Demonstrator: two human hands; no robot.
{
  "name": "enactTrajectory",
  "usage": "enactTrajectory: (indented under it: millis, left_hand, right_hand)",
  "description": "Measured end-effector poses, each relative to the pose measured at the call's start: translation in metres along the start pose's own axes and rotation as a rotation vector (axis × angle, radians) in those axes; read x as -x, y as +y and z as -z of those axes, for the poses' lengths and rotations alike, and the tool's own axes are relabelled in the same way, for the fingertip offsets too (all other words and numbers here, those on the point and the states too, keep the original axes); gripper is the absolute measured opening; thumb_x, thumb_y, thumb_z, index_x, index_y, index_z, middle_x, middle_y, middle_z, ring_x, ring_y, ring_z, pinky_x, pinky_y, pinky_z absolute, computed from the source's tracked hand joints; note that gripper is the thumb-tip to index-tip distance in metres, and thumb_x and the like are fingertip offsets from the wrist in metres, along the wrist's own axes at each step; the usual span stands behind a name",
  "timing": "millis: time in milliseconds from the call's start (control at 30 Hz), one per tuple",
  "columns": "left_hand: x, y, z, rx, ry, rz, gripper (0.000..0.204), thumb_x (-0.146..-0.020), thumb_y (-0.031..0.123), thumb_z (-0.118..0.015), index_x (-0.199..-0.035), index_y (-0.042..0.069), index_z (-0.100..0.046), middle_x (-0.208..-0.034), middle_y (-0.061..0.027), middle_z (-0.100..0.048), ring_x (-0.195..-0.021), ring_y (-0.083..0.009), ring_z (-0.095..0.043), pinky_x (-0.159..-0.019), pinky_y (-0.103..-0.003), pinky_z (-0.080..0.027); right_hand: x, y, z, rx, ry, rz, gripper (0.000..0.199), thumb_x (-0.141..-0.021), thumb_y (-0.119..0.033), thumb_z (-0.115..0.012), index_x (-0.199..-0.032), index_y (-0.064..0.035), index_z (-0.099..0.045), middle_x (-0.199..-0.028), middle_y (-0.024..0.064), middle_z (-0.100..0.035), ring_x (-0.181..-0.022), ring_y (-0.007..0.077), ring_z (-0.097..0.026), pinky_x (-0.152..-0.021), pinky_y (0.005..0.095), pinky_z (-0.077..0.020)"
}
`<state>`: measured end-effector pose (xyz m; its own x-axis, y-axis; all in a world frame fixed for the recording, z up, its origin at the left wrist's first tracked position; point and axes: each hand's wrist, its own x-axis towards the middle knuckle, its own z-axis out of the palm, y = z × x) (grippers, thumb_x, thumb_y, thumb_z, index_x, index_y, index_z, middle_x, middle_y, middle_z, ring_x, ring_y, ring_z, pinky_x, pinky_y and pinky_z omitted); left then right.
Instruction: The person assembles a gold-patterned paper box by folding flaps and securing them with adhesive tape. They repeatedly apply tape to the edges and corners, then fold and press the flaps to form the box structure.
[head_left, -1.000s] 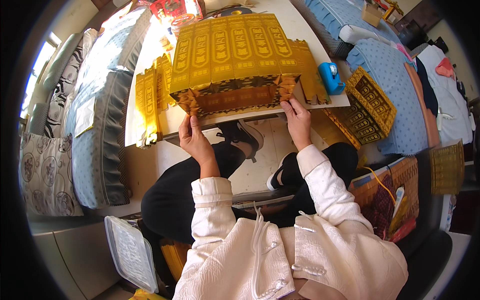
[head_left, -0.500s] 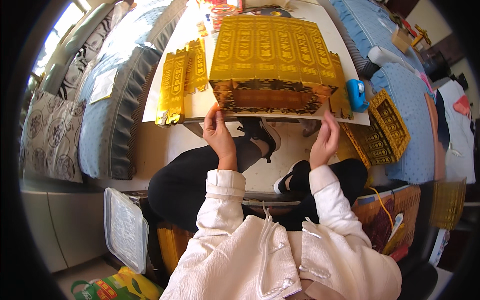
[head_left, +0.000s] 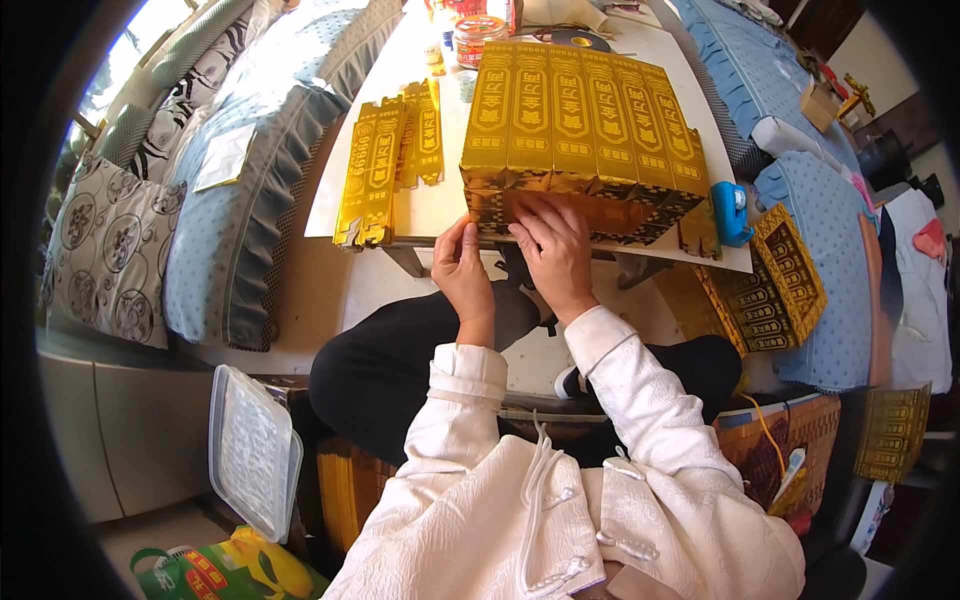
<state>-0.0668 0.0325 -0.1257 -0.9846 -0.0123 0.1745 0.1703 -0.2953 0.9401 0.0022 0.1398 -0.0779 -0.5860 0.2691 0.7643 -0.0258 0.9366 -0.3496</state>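
A large gold cardboard box [head_left: 585, 110] with patterned panels stands on the white table, its open side facing me. My left hand [head_left: 463, 275] is at the box's near left corner, thumb and forefinger pinched on its edge. Close beside it, my right hand [head_left: 556, 260] reaches into the opening, thumb below and fingers over the lower front edge near the left end. The fingertips of the right hand are partly lost in the shadow of the opening. Flat gold card strips [head_left: 372, 180] lie stacked to the left of the box.
A blue tape dispenser [head_left: 731, 213] sits at the table's [head_left: 330, 205] right edge. Behind the box are a red-lidded jar [head_left: 478, 40] and a roll of dark tape [head_left: 580, 40]. Another gold box [head_left: 770, 290] stands right of the table. Blue-covered sofas [head_left: 215, 250] flank both sides.
My right hand has left the box's near right corner and moved left to the front opening, beside my left hand. The left hand stays at the left corner. The view has shifted slightly.
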Motion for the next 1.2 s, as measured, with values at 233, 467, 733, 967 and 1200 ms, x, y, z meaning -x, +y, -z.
enactTrajectory:
  millis: [233,467,733,967,1200]
  left_hand:
    - [0.002,-0.002,-0.001,-0.01,0.024,-0.005,0.016,-0.101,0.006,-0.069,-0.114,-0.002,-0.075,-0.105,-0.0009,-0.068,-0.093,-0.0079,-0.063,-0.084,-0.022,-0.052]
    - [0.002,-0.003,0.0,-0.01,0.032,0.005,0.016,-0.101,0.006,-0.07,-0.113,-0.003,-0.074,-0.103,-0.0004,-0.067,-0.091,-0.0077,-0.062,-0.083,-0.022,-0.051]
    - [0.003,0.001,-0.004,-0.046,0.033,-0.019,0.015,-0.101,0.008,-0.07,-0.111,-0.003,-0.074,-0.101,-0.0006,-0.068,-0.091,-0.0082,-0.062,-0.084,-0.023,-0.051]
    - [0.0,0.015,0.001,-0.205,0.056,-0.131,0.029,-0.101,0.013,-0.07,-0.127,0.001,-0.069,-0.119,-0.0071,-0.068,-0.107,-0.0164,-0.062,-0.097,-0.03,-0.049]
    - [-0.001,0.059,-0.022,-0.288,-0.137,-0.418,0.062,-0.094,0.013,-0.076,-0.148,-0.001,-0.049,-0.149,-0.0156,-0.055,-0.14,-0.0305,-0.049,-0.118,-0.04,-0.036]
  right_hand:
    - [0.002,-0.002,-0.005,-0.013,0.01,0.004,0.019,-0.086,-0.013,-0.078,-0.103,-0.0055,-0.079,-0.113,0.0044,-0.076,-0.111,0.0251,-0.066,-0.097,0.0413,-0.0488]
    - [0.0,-0.002,-0.008,-0.015,0.027,0.015,0.018,-0.085,-0.013,-0.078,-0.102,-0.0061,-0.078,-0.11,0.0044,-0.076,-0.11,0.0248,-0.066,-0.097,0.0413,-0.0489]
    - [0.0,-0.001,-0.007,-0.044,0.05,-0.006,0.016,-0.085,-0.009,-0.078,-0.1,-0.0055,-0.079,-0.109,0.0041,-0.078,-0.105,0.0248,-0.067,-0.093,0.0403,-0.0503]
    - [0.006,-0.009,0.022,-0.138,0.142,0.012,0.031,-0.085,-0.007,-0.079,-0.116,-0.0119,-0.076,-0.113,0.0023,-0.072,-0.112,0.0252,-0.062,-0.099,0.0396,-0.0472]
    - [-0.035,-0.003,0.064,0.38,0.161,0.257,0.053,-0.093,-0.017,-0.076,-0.143,-0.026,-0.062,-0.148,-0.0013,-0.056,-0.141,0.0244,-0.04,-0.116,0.0421,-0.0304]
